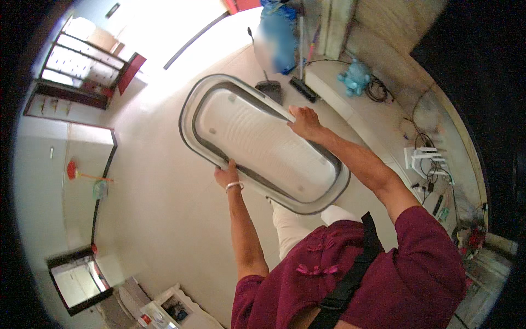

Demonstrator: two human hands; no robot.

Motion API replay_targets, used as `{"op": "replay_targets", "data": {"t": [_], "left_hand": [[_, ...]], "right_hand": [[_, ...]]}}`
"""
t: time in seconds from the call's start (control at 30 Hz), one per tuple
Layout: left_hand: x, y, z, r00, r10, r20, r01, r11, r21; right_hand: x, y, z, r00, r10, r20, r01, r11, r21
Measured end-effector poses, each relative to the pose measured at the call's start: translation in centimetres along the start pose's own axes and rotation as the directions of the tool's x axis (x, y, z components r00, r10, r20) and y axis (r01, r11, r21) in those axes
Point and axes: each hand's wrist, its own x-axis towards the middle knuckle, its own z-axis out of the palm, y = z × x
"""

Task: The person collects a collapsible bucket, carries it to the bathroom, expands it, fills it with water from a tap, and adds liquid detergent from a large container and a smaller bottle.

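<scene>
A large oval plastic tub (267,144), white with a grey band inside its rim, is held up in front of me above the floor. Its inside faces me and shows a ribbed base. My left hand (227,174), with a white bangle at the wrist, grips the near-left long rim, its thumb over the edge. On the opposite long rim, my right hand (304,121) is closed around the edge; some of its fingers are hidden. Nothing lies inside the tub.
A broom (303,88) and a dustpan (269,87) stand beyond the tub near a blue bag (277,37). Along the right ledge lie a teal plush toy (355,78), coiled cable (377,90) and a white router (425,160). A white table (176,304) stands at lower left.
</scene>
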Motion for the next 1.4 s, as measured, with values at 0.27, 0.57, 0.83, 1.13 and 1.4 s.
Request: {"op": "replay_targets", "data": {"t": [0.27,0.57,0.83,1.13,1.4], "left_hand": [[13.6,-2.8,-7.9,0.946,0.011,-0.323,0.138,0.891,0.433],[23.6,-3.0,-15.2,0.949,-0.114,-0.295,0.220,0.908,0.356],[26.6,2.0,-15.8,0.792,0.493,-0.360,-0.307,0.831,0.463],[37.9,8.6,-7.9,0.896,0.380,-0.229,-0.440,0.830,-0.343],[45.7,6.5,-6.8,0.972,0.074,0.224,0.113,0.687,-0.718]], "right_hand": [[8.1,-11.7,10.1,0.999,-0.027,0.021,0.027,1.000,-0.007],[14.2,-23.4,13.3,0.984,-0.055,0.171,-0.011,0.931,0.364],[23.9,-27.6,11.7,0.935,-0.231,0.268,0.009,0.773,0.635],[31.1,-36.0,14.1,0.755,-0.655,0.034,0.525,0.635,0.567],[36.7,-39.2,16.0,0.539,-0.837,0.093,0.654,0.486,0.580]]}}
